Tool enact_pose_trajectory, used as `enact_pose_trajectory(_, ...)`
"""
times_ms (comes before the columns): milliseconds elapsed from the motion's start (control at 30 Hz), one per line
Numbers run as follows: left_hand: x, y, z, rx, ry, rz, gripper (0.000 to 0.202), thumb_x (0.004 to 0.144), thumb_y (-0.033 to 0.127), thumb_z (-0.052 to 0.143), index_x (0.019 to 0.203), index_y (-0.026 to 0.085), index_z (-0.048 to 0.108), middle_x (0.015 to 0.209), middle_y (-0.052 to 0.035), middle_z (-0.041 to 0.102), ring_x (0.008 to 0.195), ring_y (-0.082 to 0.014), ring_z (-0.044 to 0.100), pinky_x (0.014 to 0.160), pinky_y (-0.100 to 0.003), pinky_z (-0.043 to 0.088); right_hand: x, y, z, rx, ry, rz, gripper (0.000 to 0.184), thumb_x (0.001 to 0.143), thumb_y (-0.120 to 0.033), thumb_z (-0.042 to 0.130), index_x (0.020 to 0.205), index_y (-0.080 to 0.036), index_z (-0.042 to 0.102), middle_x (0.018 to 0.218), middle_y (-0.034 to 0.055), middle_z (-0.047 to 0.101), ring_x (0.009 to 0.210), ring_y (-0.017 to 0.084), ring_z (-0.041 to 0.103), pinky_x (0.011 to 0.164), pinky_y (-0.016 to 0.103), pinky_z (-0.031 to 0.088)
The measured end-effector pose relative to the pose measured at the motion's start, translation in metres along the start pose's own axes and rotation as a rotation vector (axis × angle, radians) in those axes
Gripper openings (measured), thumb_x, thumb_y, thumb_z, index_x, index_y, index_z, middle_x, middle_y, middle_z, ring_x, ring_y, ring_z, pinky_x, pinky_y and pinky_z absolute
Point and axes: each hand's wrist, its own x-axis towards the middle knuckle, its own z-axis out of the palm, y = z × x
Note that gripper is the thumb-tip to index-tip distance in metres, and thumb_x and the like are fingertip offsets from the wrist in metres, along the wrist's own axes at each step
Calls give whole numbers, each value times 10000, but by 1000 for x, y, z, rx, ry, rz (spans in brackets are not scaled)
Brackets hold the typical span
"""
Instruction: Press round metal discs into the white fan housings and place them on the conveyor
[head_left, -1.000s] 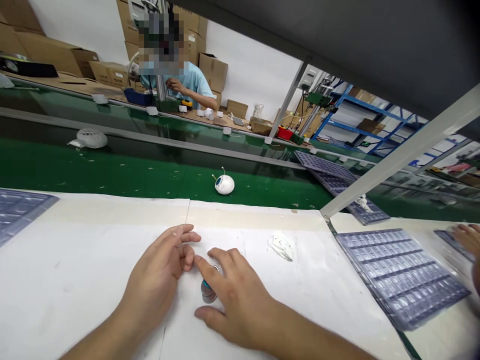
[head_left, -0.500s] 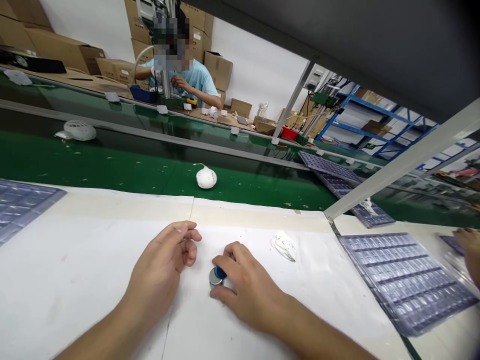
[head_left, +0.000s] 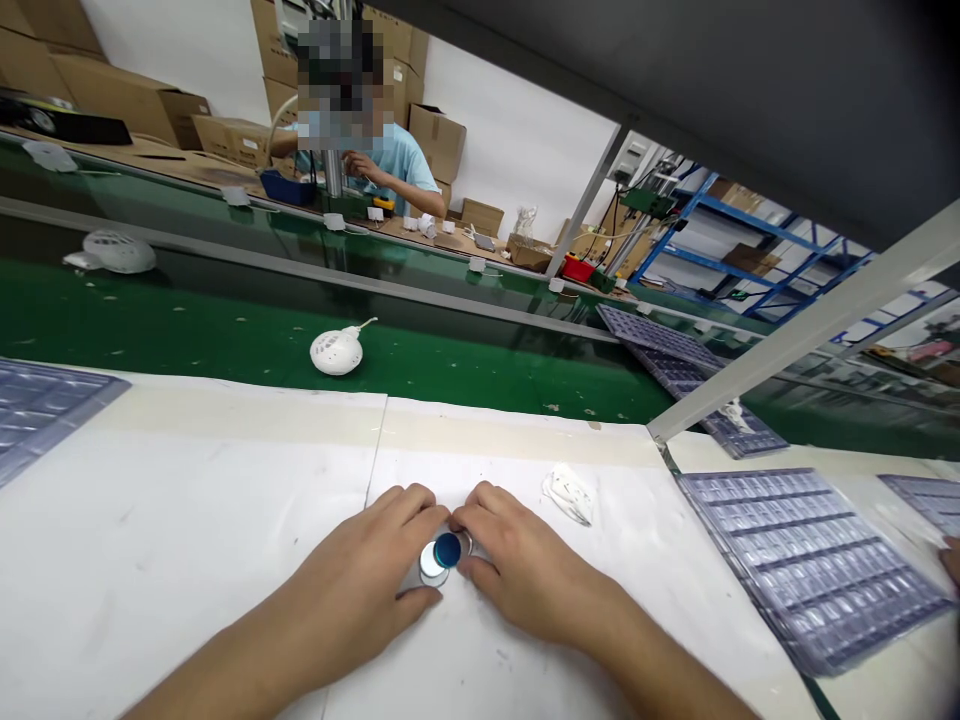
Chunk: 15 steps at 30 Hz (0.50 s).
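Note:
A small round metal part with a blue lens-like disc (head_left: 439, 557) sits on the white-covered bench, its silvery body reaching toward the lower left. My left hand (head_left: 352, 570) and my right hand (head_left: 525, 570) close on it from either side, fingertips meeting around its rim. Part of its body is hidden by my fingers. A crumpled white scrap (head_left: 568, 496) lies just beyond my right hand.
Several clear blister trays (head_left: 806, 565) lie to the right, and another (head_left: 45, 410) at the left. Behind the bench runs a green conveyor belt (head_left: 187, 330) carrying white round devices (head_left: 336, 352). A co-worker (head_left: 397, 165) sits across it; another person's hand (head_left: 951, 558) shows at the right edge.
My left hand has moved right and joined my right hand on the metal part. The blue disc now faces up. The white device on the belt has moved left.

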Motion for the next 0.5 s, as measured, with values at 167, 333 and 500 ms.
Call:
enact_pose_trajectory(167,4,3,1,125,-72,9,227,862,138,585,1042,255,657,1079,-31,588,933,-236,599,777,-408,501,-1,2,-3,-50,-4,72,135,864,-153,633,996,-172,613,1033,63,592,948,241,584,814,388,511)
enact_pose_trajectory(333,4,5,1,120,-68,-4,225,873,150,576,1060,259,637,1080,-23,594,937,-227,602,779,-396,500,-7,4,-8,-87,48,145,96,863,-147,618,948,-184,596,993,47,606,874,221,592,746,362,491)
enact_pose_trajectory(500,5,4,3,125,-64,-45,185,869,182,579,1034,240,638,1111,-46,591,961,-246,609,792,-408,509,-6,6,-5,-96,106,96,116,859,-116,621,950,-179,586,993,46,605,869,210,589,744,347,485)
